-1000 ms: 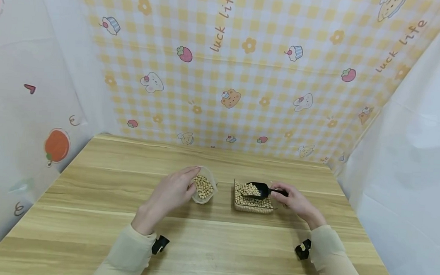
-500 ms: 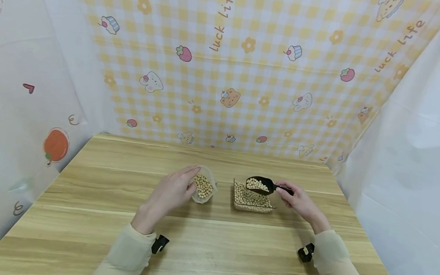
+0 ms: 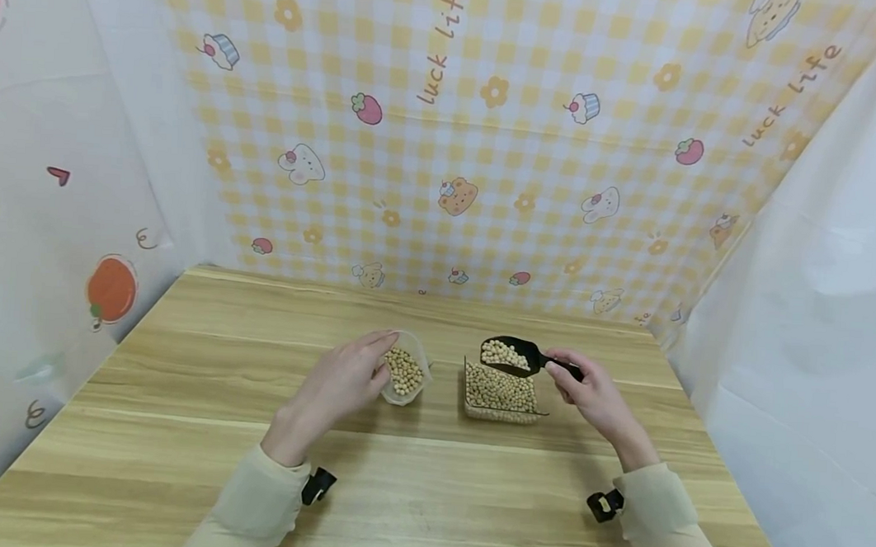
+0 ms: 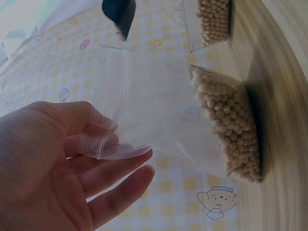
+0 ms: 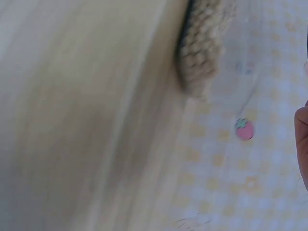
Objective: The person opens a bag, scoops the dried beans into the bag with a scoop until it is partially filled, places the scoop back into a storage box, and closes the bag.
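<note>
I see the left hand [image 3: 343, 380] pinching the rim of the bag [image 3: 406, 371], thumb and fingers on the clear plastic; bag sits on the counter [image 3: 179, 392], beans inside. Right hand [image 3: 588, 389] grips the scoop [image 3: 511, 356] by its handle, loaded with beans, held just above the tub [image 3: 501, 395], which lies left of that hand.

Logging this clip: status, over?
Left hand holds clear zip bag open. Right hand holds loaded black plastic scoop above clear bean tub. Path unobstructed.
</note>
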Tool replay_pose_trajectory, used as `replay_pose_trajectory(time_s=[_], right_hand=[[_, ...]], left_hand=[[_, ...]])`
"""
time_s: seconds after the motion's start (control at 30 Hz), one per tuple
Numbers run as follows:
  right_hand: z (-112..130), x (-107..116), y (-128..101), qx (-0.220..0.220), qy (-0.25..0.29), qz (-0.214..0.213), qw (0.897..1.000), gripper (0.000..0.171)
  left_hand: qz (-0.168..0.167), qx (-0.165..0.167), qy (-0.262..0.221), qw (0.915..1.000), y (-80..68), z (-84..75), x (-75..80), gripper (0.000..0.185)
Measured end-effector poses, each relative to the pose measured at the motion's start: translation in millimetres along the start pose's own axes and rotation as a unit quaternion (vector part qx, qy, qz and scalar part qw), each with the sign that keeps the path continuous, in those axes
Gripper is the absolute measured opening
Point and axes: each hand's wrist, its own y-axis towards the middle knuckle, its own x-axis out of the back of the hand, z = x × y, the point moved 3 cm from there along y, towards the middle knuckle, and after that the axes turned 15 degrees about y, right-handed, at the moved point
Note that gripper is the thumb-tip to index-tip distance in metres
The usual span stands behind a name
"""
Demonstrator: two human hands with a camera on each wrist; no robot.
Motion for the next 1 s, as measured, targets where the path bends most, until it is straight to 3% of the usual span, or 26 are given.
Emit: replay_pose_trajectory(time_s=[0.2,0.37,0.47,0.53,0.77,1.0], right_hand=[[35.4,-24.5,0.8,0.046,-0.014,-0.015,0.999,0.026],[74.1,-53.5,-2.0,0.111,-0.027,0.003,0.993,0.023],[83.8,-68.7,-1.2,0.137,-0.027,0.011,0.990,0.022],[86.3,-78.6,0.1,0.152,-0.030,0.013,0.988,0.022],[56.1,-100.0,11.0,0.146,-0.041,0.000,0.988,0.023],[56.9,-112.6,14.0,0.147,-0.086,-0.014,0.985,0.023]], left_hand=[[-0.004,-0.002,0.001,1.0000,-0.7,1.0,-1.0,0.047],[-0.007,-0.004,-0.001,1.0000,-0.8,1.3,-1.2,0.047],[-0.004,-0.005,-0.001,1.0000,-0.6,1.3,-0.9,0.048],[-0.002,-0.004,0.001,1.0000,-0.4,1.7,-0.7,0.048],[-0.004,-0.007,0.013,0.9999,0.2,2.4,-0.8,0.049],[-0.009,-0.009,0.015,0.9998,0.0,1.0,-1.2,0.049]])
